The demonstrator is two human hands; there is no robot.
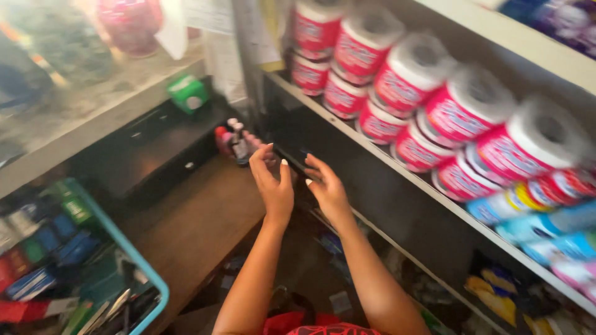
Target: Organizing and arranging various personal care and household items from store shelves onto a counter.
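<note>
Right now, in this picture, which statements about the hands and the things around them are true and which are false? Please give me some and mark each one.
1. Both hands hold one dark flat object between them. True: the left hand and the right hand meet at the dark flat object.
2. The paper rolls on the shelf have blue wrappers. False: the paper rolls have pink and red wrappers.
3. A bin with a teal rim stands at the lower left. True: the bin holds many small packets.
4. The green box lies on the floor. False: the green box sits up at the counter edge.
</note>
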